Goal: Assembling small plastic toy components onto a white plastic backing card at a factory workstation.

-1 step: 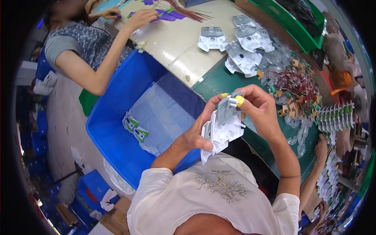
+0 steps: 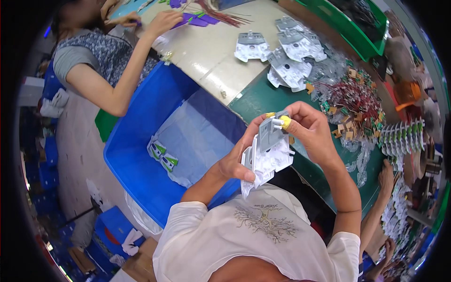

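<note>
A white and grey plastic shell part (image 2: 274,157) is held up in front of my chest, its white moulded inside turned partly toward me. My left hand (image 2: 238,162) grips it from the left, thumb on the lower white edge and fingers behind. At the top, the fingers and thumb of my right hand (image 2: 310,129) pinch the grey panel (image 2: 269,135) near two short white pegs. Yellow covers wrap my right thumb and one left fingertip. Below and left, a blue bin (image 2: 136,162) holds two white and green parts (image 2: 162,156) on a pale liner sheet.
Several similar white and grey shells (image 2: 290,68) lie beyond my hands. Red wires with small tan and green pieces (image 2: 359,103) heap up at the right, by a row of white-green parts (image 2: 402,137). A green crate (image 2: 345,28) stands behind. A co-worker's arm (image 2: 115,96) reaches over purple pieces (image 2: 199,19).
The whole view has shifted very slightly. Both hands keep the same hold on the shell part, and the grey panel shows a little more to the front.
</note>
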{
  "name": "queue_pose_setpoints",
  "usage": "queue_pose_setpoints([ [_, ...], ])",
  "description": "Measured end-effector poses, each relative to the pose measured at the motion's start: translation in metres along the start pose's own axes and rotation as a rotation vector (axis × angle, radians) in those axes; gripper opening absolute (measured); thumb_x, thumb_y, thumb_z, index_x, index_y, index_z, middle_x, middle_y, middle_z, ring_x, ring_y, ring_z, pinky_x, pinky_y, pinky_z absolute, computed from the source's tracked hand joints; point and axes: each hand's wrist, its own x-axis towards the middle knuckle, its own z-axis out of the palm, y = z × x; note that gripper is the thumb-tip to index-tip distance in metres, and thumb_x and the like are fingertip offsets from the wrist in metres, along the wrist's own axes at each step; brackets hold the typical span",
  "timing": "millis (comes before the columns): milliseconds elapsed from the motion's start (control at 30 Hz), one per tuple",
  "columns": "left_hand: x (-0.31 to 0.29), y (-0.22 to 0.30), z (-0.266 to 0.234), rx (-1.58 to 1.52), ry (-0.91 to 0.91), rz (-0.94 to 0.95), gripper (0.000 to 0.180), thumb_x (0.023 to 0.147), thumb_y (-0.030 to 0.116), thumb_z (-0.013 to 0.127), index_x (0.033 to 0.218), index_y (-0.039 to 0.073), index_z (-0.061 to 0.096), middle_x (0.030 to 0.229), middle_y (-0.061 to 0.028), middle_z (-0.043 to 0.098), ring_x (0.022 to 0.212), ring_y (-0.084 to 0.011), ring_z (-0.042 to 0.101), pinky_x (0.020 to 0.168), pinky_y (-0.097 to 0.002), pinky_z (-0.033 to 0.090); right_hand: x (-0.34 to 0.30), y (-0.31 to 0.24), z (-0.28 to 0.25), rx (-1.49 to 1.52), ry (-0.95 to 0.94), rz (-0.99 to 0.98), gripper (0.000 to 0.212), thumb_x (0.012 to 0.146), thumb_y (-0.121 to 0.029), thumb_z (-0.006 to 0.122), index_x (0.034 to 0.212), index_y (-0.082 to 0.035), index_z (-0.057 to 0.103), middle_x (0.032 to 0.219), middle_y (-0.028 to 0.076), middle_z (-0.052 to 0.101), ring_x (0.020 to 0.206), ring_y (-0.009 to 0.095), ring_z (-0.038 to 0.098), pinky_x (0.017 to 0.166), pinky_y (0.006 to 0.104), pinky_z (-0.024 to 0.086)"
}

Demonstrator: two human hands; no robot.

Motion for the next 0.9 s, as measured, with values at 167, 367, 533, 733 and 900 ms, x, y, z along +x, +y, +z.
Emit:
queue_pose_setpoints([
  [167, 0.014, 0.002, 0.002, -0.009, 0.129, -0.069, 0.111, 0.060, 0.029, 0.077, 0.149, 0.015, 0.013, 0.136, -0.0158, 0.042, 0.125, -0.0285, 0.045, 0.099, -0.0389, 0.045, 0.022, -0.009, -0.028, -0.051, 0.258, -0.189, 0.019, 0.084, -0.005, 0.065, 0.102, -0.002, 0.061, 0.076, -0.005, 0.055, 0.068, 0.003, 0.052, 0.058, 0.0189, 0.043],
  [367, 0.027, -0.016, 0.005, -0.437, 0.174, -0.130, 0.081, 0.073, 0.034, 0.058, 0.143, 0.012, 0.026, 0.142, -0.0251, 0.031, 0.133, -0.0432, 0.030, 0.111, -0.0479, 0.030, 0.123, -0.023, -0.151, -0.615, 0.704, -0.369, 0.022, 0.077, -0.012, 0.068, 0.096, 0.000, 0.068, 0.077, 0.008, 0.067, 0.070, 0.011, 0.061, 0.064, 0.0255, 0.049],
  [533, 0.014, -0.030, -0.001, -0.354, 0.170, -0.448, 0.077, 0.073, 0.031, 0.055, 0.139, -0.002, 0.034, 0.137, -0.0234, 0.044, 0.126, -0.0396, 0.044, 0.106, -0.0422, 0.036, 0.145, -0.073, -0.155, -0.863, 0.662, -0.599, 0.025, 0.082, -0.016, 0.067, 0.103, -0.002, 0.067, 0.088, 0.008, 0.071, 0.077, 0.011, 0.064, 0.069, 0.0265, 0.050],
  [733, 0.011, -0.042, -0.022, -0.129, 0.274, -0.598, 0.058, 0.090, 0.021, 0.052, 0.142, 0.004, 0.031, 0.132, -0.0179, 0.050, 0.116, -0.0274, 0.056, 0.100, -0.0394, 0.043, 0.179, -0.143, -0.315, -1.410, 0.901, -0.274, 0.020, 0.075, -0.022, 0.069, 0.089, -0.009, 0.073, 0.085, 0.013, 0.069, 0.079, 0.029, 0.067, 0.071, 0.0392, 0.051],
  [900, 0.028, -0.019, -0.013, -0.085, 0.322, -0.472, 0.048, 0.096, 0.016, 0.047, 0.140, 0.003, 0.033, 0.124, -0.0107, 0.057, 0.108, -0.0191, 0.060, 0.092, -0.0329, 0.050, 0.225, -0.132, -0.340, -1.725, 0.380, 0.023, 0.054, 0.071, -0.021, 0.073, 0.123, -0.012, 0.061, 0.122, 0.018, 0.060, 0.109, 0.032, 0.059, 0.092, 0.0374, 0.049],
])
